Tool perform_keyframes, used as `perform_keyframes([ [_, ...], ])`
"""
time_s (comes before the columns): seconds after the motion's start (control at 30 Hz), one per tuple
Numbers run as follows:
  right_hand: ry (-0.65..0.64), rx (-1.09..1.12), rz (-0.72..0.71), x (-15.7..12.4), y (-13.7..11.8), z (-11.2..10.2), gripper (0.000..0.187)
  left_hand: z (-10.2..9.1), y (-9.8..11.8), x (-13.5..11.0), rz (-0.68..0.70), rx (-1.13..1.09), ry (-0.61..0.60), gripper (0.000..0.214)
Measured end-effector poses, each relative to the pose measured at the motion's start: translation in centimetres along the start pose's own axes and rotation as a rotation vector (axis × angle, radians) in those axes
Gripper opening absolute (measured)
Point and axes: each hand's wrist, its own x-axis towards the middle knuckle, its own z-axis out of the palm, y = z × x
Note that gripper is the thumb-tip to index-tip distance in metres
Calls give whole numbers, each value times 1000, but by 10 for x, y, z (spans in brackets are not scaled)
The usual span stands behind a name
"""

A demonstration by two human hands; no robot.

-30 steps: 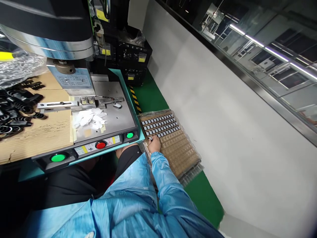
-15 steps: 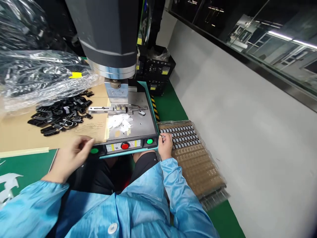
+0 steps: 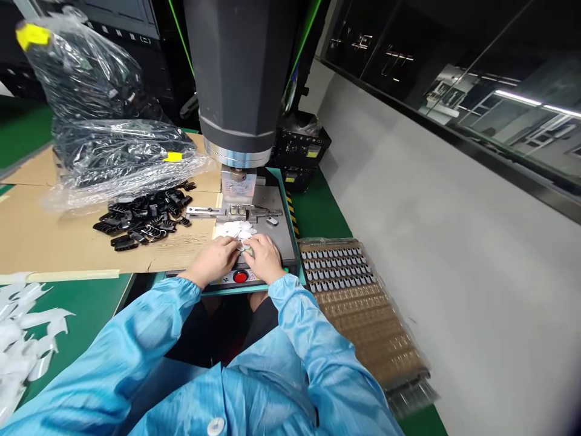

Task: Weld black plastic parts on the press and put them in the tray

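My left hand (image 3: 214,258) and my right hand (image 3: 264,257) meet on the metal plate (image 3: 284,238) of the press machine (image 3: 241,79), just in front of a small pile of white pieces (image 3: 236,229). Both hands have their fingers curled in a pinch around something small between them; I cannot make out what it is. A red button (image 3: 240,277) shows on the machine's front panel between my wrists. To my right lies a brown tray (image 3: 358,303) with rows of small white and dark parts (image 3: 338,266) in its far half.
A heap of black plastic clips (image 3: 145,219) lies on cardboard (image 3: 54,242) to the left, with clear bags of more parts (image 3: 113,151) behind. White scraps (image 3: 22,339) lie on the green mat at lower left. A grey wall runs along the right.
My right hand left the tray and came onto the machine plate. My left hand moved from the plate's front left corner to meet it. The view swung left.
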Motion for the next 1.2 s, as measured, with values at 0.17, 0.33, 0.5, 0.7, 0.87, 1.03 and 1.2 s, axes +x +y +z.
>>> perform_keyframes([
  [0.17,-19,-82,-42,8,5,2,17,-5,-7,1,42,-5,1,29],
  [0.33,-17,-138,-87,9,8,0,13,-23,-6,-11,50,-63,110,27],
  [0.5,123,-45,-18,4,6,-5,13,-44,-20,-16,-35,-165,261,28],
  [0.7,234,-80,133,39,16,-9,23,-45,-43,15,-88,-216,382,24],
  [0.87,230,-130,83,84,19,-3,31,-28,-58,56,2,-250,298,26],
  [1.03,112,-215,68,103,13,2,32,-25,-69,76,32,-29,140,31],
  [1.2,19,-264,21,98,3,-3,41,-31,-57,70,10,132,108,35],
])
